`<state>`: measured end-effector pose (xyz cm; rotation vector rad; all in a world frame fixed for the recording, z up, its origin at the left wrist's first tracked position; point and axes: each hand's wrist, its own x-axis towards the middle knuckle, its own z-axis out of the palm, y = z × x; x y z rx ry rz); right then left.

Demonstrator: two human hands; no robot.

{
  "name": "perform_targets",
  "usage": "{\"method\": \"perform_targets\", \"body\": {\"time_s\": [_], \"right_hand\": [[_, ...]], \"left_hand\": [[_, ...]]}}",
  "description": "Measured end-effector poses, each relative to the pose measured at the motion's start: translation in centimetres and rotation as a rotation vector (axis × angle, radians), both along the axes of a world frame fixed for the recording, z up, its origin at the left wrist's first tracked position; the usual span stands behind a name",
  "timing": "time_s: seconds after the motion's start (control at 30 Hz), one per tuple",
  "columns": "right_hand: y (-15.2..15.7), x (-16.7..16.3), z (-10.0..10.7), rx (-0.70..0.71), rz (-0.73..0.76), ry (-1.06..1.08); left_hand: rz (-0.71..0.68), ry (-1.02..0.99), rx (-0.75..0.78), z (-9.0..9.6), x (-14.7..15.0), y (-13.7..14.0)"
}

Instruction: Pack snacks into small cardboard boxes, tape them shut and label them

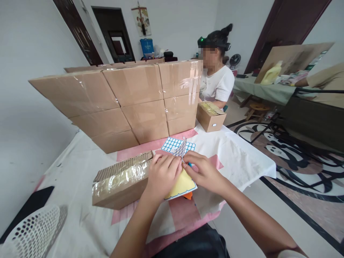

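Note:
My left hand [165, 175] is closed on a label sheet [181, 184], its fingers folded over the upper part. Most of the sheet shows bare yellow backing with a blue printed edge, and a flap with blue-bordered labels stands bent up beyond my fingers. At the fold, my right hand [202, 171] pinches the sheet's edge between thumb and forefinger; whether a single label is between them is hidden. Another sheet of blue-bordered labels [168, 144] lies on the table behind. A long taped cardboard box [120, 195] rests beside my left hand. Something orange [188, 195] pokes out below the held sheet.
A wall of stacked cardboard boxes [145, 118] stands across the table's far side. To its right is a small box [211, 120] with a white label, near a seated person [221, 80]. A white perforated basket [34, 229] sits at lower left. The cloth-covered table [242, 152] ends at right.

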<state>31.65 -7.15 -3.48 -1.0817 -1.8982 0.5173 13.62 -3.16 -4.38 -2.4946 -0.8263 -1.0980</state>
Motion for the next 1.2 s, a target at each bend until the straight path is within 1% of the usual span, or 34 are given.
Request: {"method": "perform_targets", "body": {"time_s": [0.13, 0.23, 0.3, 0.37, 0.43, 0.5, 0.57, 0.63, 0.7, 0.73, 0.77, 0.8, 0.83, 0.87, 0.93, 0.97, 1.0, 1.07, 1.13, 1.2], "right_hand": [[-0.2, -0.2, -0.2, -0.010, -0.035, 0.010], [-0.1, 0.0, -0.8, -0.122, -0.105, 0.093], [0.6, 0.6, -1.6, -0.230, -0.169, 0.217], [2.1, 1.4, -2.8, -0.339, -0.257, 0.386], [4.1, 2.4, -4.3, -0.430, -0.371, 0.512], [6.4, 3.3, -5.7, -0.493, -0.465, 0.542], [8.0, 4.1, -6.9, -0.541, -0.492, 0.506], [8.5, 4.4, -7.7, -0.571, -0.501, 0.465], [7.7, 4.2, -8.0, -0.550, -0.546, 0.427], [6.9, 3.8, -7.9, -0.505, -0.565, 0.400], [6.0, 3.2, -7.6, -0.450, -0.554, 0.374], [5.0, 2.5, -7.1, -0.408, -0.498, 0.359], [4.0, 1.5, -6.4, -0.393, -0.400, 0.360], [3.1, 0.4, -5.6, -0.410, -0.271, 0.379], [1.9, -1.9, -3.9, -0.516, -0.002, 0.453], [1.6, -3.0, -3.2, -0.571, 0.096, 0.488], [1.4, -3.9, -2.7, -0.604, 0.157, 0.511], [1.4, -5.2, -2.3, -0.604, 0.198, 0.522], [1.7, -5.8, -2.6, -0.587, 0.192, 0.521], [1.8, -6.0, -3.2, -0.592, 0.192, 0.532]], "left_hand": [[0.056, -0.073, -0.072, -0.3, -0.2, 0.0], [0.112, -0.243, -0.174, -0.5, -0.6, 0.0], [0.144, -0.419, -0.301, -0.6, -1.0, -0.1], [0.151, -0.608, -0.470, -0.7, -1.5, -0.4], [0.114, -0.756, -0.637, -0.7, -1.7, -0.8], [0.059, -0.858, -0.744, -0.8, -1.9, -1.2], [0.026, -0.916, -0.788, -1.0, -2.1, -1.5], [0.032, -0.916, -0.781, -1.4, -2.5, -1.7], [0.053, -0.856, -0.738, -2.1, -3.1, -2.0], [0.066, -0.814, -0.699, -2.4, -3.5, -2.1], [0.080, -0.769, -0.655, -2.8, -3.8, -2.4], [0.090, -0.722, -0.610, -3.1, -4.1, -2.6], [0.092, -0.675, -0.564, -3.3, -4.3, -2.9], [0.084, -0.622, -0.517, -3.4, -4.4, -3.1], [0.026, -0.492, -0.440, -3.4, -4.7, -3.6], [-0.017, -0.419, -0.412, -3.3, -4.7, -3.8], [-0.054, -0.348, -0.393, -3.2, -4.8, -4.0], [-0.077, -0.240, -0.373, -3.0, -5.1, -4.4], [-0.027, -0.219, -0.348, -2.9, -5.5, -4.5], [0.033, -0.240, -0.328, -2.8, -6.0, -4.5]]}}
